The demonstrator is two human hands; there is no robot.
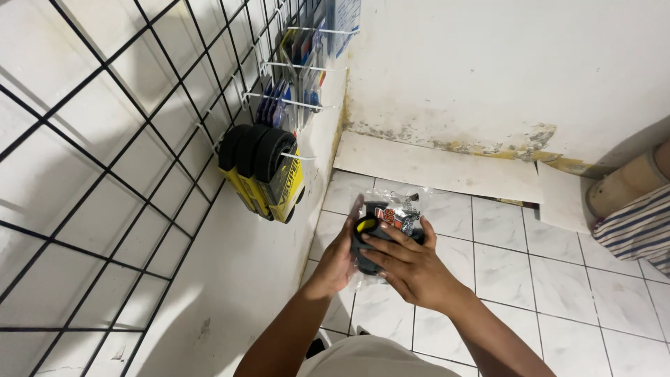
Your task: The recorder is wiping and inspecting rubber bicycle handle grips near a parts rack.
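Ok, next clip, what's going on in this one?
A person stands in a tiled corner and holds a small packaged item in a clear plastic bag in both hands. The left hand cups it from behind and the right hand lies across its front. To the left, a black wire grid panel on the wall carries hooks with black rolled items in yellow sleeves and small carded packs higher up. Nothing else is being touched.

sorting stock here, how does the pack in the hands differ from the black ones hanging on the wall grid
The clear-bagged pack is held between the left hand and right hand; the hanging packs sit on a wire hook. The held pack is single, the hanging packs form a row of three. The hanging packs carry yellow cards. Both show black and yellow.
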